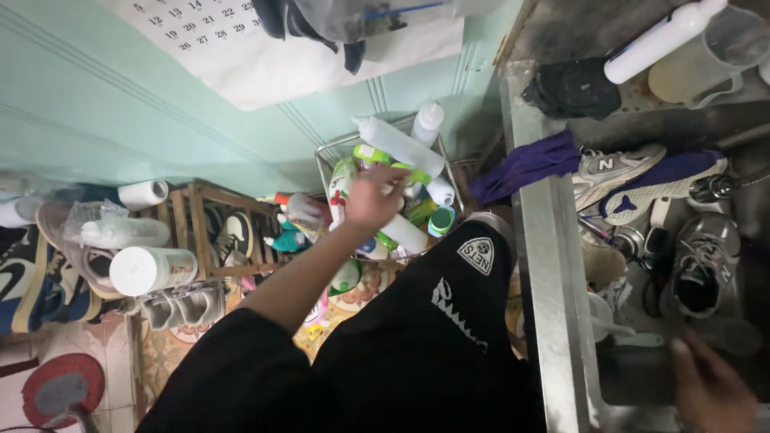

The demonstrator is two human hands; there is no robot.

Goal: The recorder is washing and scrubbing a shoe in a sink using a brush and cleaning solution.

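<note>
My left hand (373, 196) reaches down into a wire basket (325, 160) crowded with several white and green plastic bottles (397, 144). Its fingers rest on the bottles; whether they grip one is hidden by the back of the hand. My right hand (710, 385) is at the lower right, blurred, over the metal sink (553, 265), fingers loosely apart and holding nothing. Grey and white sneakers (618, 172) lie in the sink beside a purple cloth (525, 164).
A wooden shoe rack (196, 208) with shoes, paper rolls and a white tub (152, 269) stands at left. A calendar hangs on the green wall. A white bottle (662, 40) and clear jug (710, 56) sit on the counter. My black-trousered leg fills the bottom centre.
</note>
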